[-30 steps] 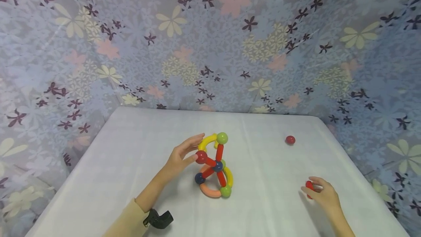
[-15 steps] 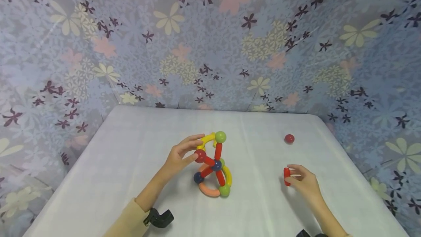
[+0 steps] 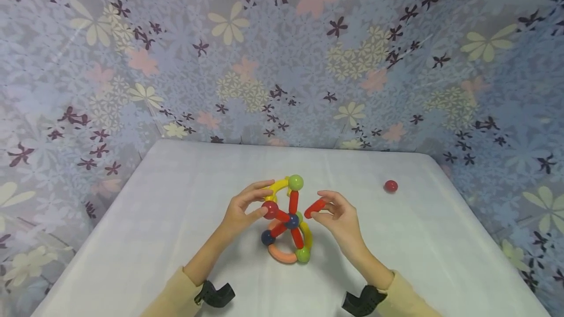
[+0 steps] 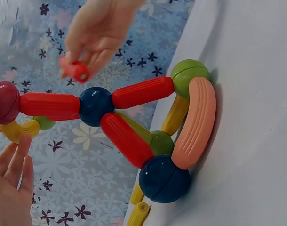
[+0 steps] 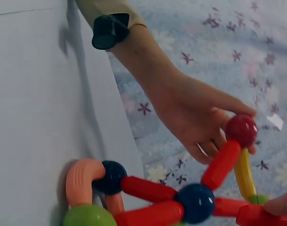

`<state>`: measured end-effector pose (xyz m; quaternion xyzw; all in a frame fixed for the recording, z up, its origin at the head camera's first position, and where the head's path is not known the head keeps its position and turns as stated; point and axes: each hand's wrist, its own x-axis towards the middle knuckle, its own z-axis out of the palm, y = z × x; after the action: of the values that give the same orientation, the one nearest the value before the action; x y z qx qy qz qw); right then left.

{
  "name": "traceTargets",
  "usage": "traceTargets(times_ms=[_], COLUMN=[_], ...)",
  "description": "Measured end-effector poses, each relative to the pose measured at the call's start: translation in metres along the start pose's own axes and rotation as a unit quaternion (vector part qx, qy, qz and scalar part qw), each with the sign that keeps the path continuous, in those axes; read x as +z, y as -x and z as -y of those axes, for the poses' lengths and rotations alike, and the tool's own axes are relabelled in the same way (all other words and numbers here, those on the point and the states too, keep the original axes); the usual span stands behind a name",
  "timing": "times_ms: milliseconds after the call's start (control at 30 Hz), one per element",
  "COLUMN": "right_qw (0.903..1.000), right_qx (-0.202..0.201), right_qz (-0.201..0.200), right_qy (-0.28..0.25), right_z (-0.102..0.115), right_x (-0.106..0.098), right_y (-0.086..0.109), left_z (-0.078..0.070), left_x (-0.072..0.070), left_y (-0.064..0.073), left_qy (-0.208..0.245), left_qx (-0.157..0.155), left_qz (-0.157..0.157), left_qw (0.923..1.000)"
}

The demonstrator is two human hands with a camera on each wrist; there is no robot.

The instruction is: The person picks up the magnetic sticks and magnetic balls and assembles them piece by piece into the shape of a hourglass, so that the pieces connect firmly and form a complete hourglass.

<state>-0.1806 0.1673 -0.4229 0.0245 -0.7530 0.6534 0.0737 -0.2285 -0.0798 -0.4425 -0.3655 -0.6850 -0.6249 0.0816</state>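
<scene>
A magnetic ball-and-stick model stands on the table, its straight red sticks meeting at a dark blue ball [image 3: 292, 221]. Coral curved sticks [image 5: 79, 181], a yellow one and balls form its base. At its upper left, my left hand [image 3: 240, 212] holds the model by a red ball [image 3: 270, 210], thumb against the ball and fingers by the upper yellow curved stick [image 3: 278, 186]. A green ball [image 3: 295, 182] tops the model. Just right of it, my right hand [image 3: 341, 216] pinches a short red stick [image 3: 315, 208] in the air, tilted, between thumb and fingers.
A loose red ball [image 3: 390, 186] lies on the white-covered table [image 3: 211, 165] at the back right. Behind and beside the table hangs a flower-patterned cloth [image 3: 273, 62]. Black wrist mounts [image 3: 216, 295] sit on both sleeves.
My right hand has carried the red stick from the right side of the table leftward to beside the model. My left hand and the model have stayed in place.
</scene>
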Motion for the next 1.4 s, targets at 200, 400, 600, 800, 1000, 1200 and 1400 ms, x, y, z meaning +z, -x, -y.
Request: traceTargets(times_ms=[200, 400, 600, 800, 1000, 1200, 1400], right_qw=[0.9966, 0.9961, 0.9958, 0.9731, 0.9541, 0.9574, 0.9453], right_qx=[-0.079, -0.082, -0.081, -0.216, -0.28, -0.122, -0.061], right_qz=[0.021, 0.029, 0.033, 0.049, -0.095, -0.224, -0.226], right_qy=[0.005, 0.013, 0.026, 0.065, 0.049, 0.136, 0.227], right_z=[-0.004, -0.009, -0.01, -0.009, -0.018, -0.065, -0.099], right_x=[0.017, 0.022, 0.022, 0.0, -0.047, -0.101, -0.149], right_y=[0.004, 0.005, 0.008, -0.006, -0.053, -0.094, -0.11], left_z=[0.001, 0.0, -0.001, -0.001, -0.002, -0.002, 0.0], left_x=[0.004, 0.008, 0.01, 0.01, 0.008, 0.008, 0.009], left_y=[0.0, 0.001, 0.004, 0.004, 0.005, 0.006, 0.006], left_qy=[-0.015, -0.007, -0.018, -0.026, -0.028, -0.028, -0.021], left_qx=[0.013, 0.017, 0.007, 0.006, -0.001, 0.004, 0.011], left_qz=[-0.009, -0.019, -0.032, -0.035, -0.045, -0.043, -0.039], left_qw=[0.9998, 0.9996, 0.9993, 0.999, 0.9986, 0.9987, 0.999])
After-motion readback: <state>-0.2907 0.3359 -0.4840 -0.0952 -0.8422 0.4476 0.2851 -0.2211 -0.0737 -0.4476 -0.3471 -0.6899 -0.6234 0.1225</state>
